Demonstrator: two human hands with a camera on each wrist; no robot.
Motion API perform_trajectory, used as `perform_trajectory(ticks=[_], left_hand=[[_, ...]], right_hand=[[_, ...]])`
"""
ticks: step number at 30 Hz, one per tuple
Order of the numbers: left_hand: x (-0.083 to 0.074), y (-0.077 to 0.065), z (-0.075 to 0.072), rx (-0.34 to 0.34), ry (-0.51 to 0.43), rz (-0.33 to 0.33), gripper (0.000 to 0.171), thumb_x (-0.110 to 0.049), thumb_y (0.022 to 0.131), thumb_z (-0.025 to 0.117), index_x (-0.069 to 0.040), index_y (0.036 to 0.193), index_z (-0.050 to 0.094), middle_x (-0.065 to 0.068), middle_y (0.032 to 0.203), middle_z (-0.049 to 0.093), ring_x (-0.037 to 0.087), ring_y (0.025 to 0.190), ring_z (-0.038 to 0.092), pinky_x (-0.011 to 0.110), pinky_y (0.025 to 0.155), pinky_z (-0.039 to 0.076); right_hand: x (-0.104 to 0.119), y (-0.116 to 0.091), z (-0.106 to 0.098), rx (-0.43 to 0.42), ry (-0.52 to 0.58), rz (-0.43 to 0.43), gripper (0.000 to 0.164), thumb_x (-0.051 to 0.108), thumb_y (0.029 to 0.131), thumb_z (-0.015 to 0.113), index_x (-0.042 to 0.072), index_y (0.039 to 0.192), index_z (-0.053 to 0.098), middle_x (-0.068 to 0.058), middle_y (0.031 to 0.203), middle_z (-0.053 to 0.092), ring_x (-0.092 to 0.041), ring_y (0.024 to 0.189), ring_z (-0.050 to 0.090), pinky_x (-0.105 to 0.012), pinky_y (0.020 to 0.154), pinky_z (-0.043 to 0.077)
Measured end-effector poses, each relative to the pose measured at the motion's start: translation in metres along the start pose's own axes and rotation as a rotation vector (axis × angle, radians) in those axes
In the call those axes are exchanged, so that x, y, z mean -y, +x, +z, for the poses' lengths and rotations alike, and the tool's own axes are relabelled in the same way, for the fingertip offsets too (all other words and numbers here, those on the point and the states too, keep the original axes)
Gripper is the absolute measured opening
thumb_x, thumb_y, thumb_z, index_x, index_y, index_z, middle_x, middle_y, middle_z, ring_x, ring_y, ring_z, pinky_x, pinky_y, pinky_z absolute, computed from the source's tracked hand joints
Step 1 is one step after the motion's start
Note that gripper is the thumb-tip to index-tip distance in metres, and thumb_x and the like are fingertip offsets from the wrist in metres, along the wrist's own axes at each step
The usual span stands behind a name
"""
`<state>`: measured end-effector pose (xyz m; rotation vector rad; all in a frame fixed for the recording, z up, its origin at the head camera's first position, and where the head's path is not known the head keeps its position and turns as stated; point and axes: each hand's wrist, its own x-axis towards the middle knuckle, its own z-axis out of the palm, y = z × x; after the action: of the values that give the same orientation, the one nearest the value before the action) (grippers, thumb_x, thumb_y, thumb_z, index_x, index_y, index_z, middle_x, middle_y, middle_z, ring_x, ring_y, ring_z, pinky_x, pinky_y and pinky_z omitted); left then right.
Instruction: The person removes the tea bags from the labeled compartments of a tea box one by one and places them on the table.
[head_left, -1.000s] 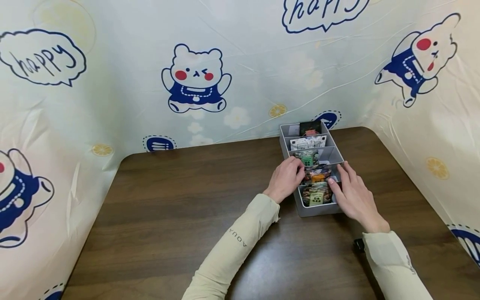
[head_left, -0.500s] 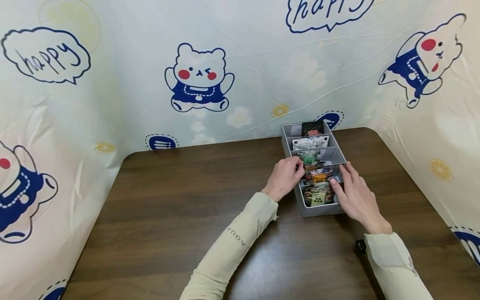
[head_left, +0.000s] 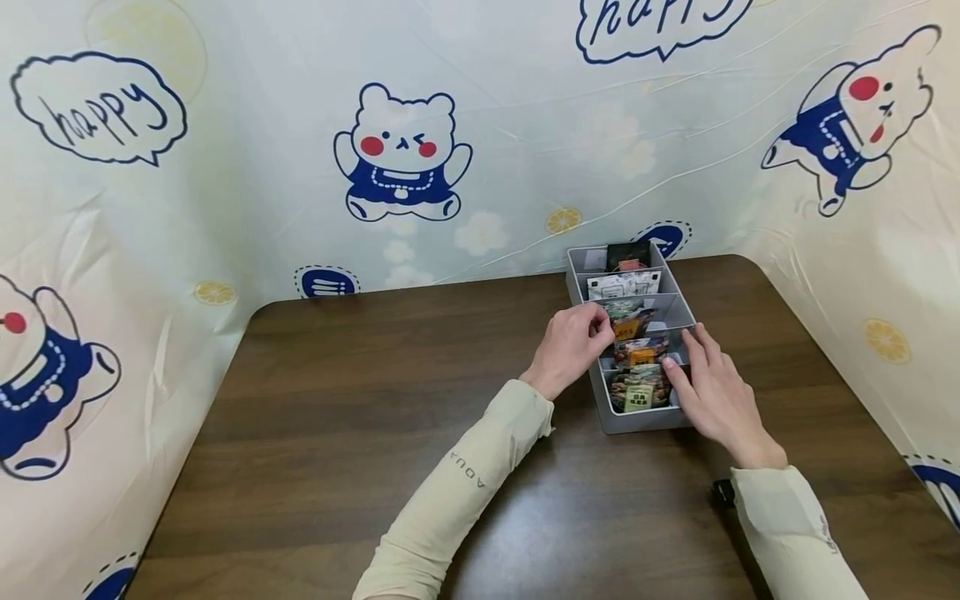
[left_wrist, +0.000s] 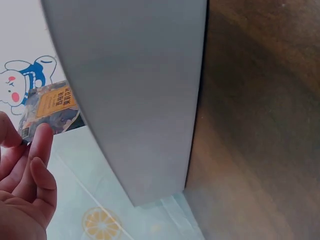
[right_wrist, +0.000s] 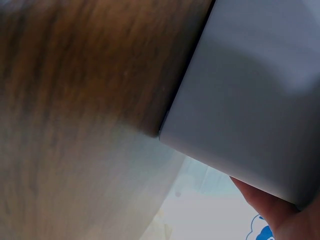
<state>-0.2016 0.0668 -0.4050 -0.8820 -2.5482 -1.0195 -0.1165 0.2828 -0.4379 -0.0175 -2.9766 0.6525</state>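
Note:
My left hand (head_left: 567,346) pinches a small dark sachet with an orange label (head_left: 630,327) between thumb and finger. The sachet tilts above the middle of a grey divided box (head_left: 643,422). In the left wrist view its label (left_wrist: 56,102) shows past the box wall (left_wrist: 130,100). My right hand (head_left: 716,392) rests on the box's right rim, fingers spread and fairly straight, with the thumb reaching inward. Another orange-labelled sachet (head_left: 643,356) sits in the second compartment from the front. A sachet with a light green label (head_left: 638,397) fills the front one.
Farther back in the box are a partly covered green-labelled sachet (head_left: 618,308), a white printed packet (head_left: 624,285) and a black packet with a red patch (head_left: 628,257). The box stands on a brown wooden table (head_left: 420,417). A printed cloth (head_left: 510,125) hangs behind and at both sides.
The left hand has lifted an orange-labelled sachet up and slightly back, so its label now shows over the middle of the box. The right hand stays on the rim.

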Motion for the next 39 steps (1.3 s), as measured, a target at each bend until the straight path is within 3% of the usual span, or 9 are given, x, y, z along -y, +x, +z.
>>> perform_trajectory(ticks=[10, 15, 20, 27, 32, 39], left_hand=[[-0.003, 0.001, -0.025, -0.050, -0.093, 0.035, 0.006, -0.009, 0.090, 0.059, -0.010, 0.091, 0.066, -0.001, 0.080, 0.063, 0.005, 0.066, 0.052, 0.010, 0.065, 0.044], [0.001, 0.000, -0.042, -0.043, -0.198, -0.001, 0.007, -0.008, 0.090, 0.059, -0.008, 0.094, 0.066, 0.001, 0.082, 0.066, 0.006, 0.067, 0.055, 0.013, 0.066, 0.046], [0.007, -0.002, -0.061, -0.052, -0.227, -0.015, 0.007, -0.008, 0.090, 0.059, -0.007, 0.094, 0.065, 0.003, 0.081, 0.067, 0.006, 0.065, 0.056, 0.015, 0.063, 0.047], [0.016, -0.007, -0.090, -0.015, -0.305, -0.077, 0.009, -0.007, 0.091, 0.056, -0.006, 0.096, 0.064, 0.005, 0.081, 0.070, 0.012, 0.060, 0.065, 0.019, 0.060, 0.052], [0.026, -0.012, -0.114, -0.028, -0.306, -0.106, 0.009, -0.006, 0.090, 0.057, -0.006, 0.095, 0.064, 0.006, 0.081, 0.071, 0.018, 0.062, 0.068, 0.023, 0.061, 0.053], [0.043, -0.018, -0.149, -0.049, -0.282, -0.196, 0.011, -0.009, 0.091, 0.057, -0.007, 0.098, 0.065, 0.006, 0.083, 0.071, 0.019, 0.065, 0.069, 0.028, 0.061, 0.053]], right_hand=[[0.002, 0.002, 0.000, 0.008, 0.004, -0.008, 0.072, 0.051, 0.102, 0.028, 0.000, 0.152, 0.021, -0.023, 0.160, 0.010, -0.054, 0.132, 0.029, -0.074, 0.090, 0.033], [0.003, 0.003, 0.000, 0.011, 0.007, -0.017, 0.072, 0.051, 0.102, 0.028, 0.000, 0.152, 0.021, -0.023, 0.160, 0.009, -0.054, 0.132, 0.030, -0.074, 0.090, 0.033], [0.003, 0.003, -0.001, 0.013, 0.008, -0.014, 0.072, 0.051, 0.102, 0.028, 0.000, 0.152, 0.021, -0.023, 0.160, 0.008, -0.054, 0.131, 0.029, -0.074, 0.090, 0.033], [0.002, 0.001, -0.001, 0.021, 0.007, -0.001, 0.073, 0.052, 0.101, 0.028, 0.000, 0.152, 0.020, -0.024, 0.160, 0.008, -0.055, 0.132, 0.029, -0.074, 0.091, 0.032], [0.001, 0.000, -0.001, 0.024, 0.010, 0.005, 0.074, 0.053, 0.101, 0.028, 0.000, 0.152, 0.019, -0.023, 0.161, 0.006, -0.055, 0.132, 0.028, -0.075, 0.090, 0.032], [0.001, 0.000, 0.000, 0.015, 0.012, -0.005, 0.073, 0.052, 0.101, 0.029, 0.001, 0.152, 0.020, -0.023, 0.160, 0.008, -0.055, 0.131, 0.029, -0.075, 0.089, 0.032]])
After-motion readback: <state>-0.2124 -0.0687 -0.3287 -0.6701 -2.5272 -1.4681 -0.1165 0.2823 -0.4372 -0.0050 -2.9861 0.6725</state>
